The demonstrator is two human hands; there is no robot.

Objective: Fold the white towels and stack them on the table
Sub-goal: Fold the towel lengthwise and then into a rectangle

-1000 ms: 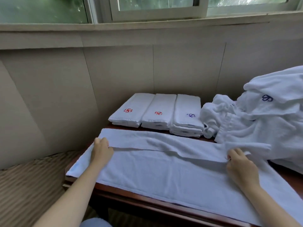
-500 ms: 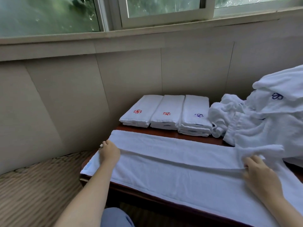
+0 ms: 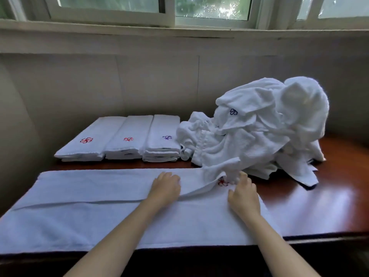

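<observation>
A long white towel [image 3: 83,212] lies spread along the front edge of the wooden table [image 3: 319,200], its far long side folded over toward me. My left hand [image 3: 165,189] rests palm down on that folded flap near the towel's middle. My right hand [image 3: 242,194] lies on the towel's right end, fingertips beside a red embroidered emblem [image 3: 222,182] where the flap's corner stands up. Three stacks of folded white towels [image 3: 127,136] sit side by side at the back. A heap of unfolded white towels [image 3: 259,128] rises at the back right, touching the spread towel.
A panelled wall and window sill [image 3: 179,35] run close behind the table. Bare polished wood shows at the table's right side. The towel's left end reaches the table's left edge.
My left hand has slid from the towel's left end to its middle. My right hand stays at the right end, now beside the red emblem. The view has swung right and closer.
</observation>
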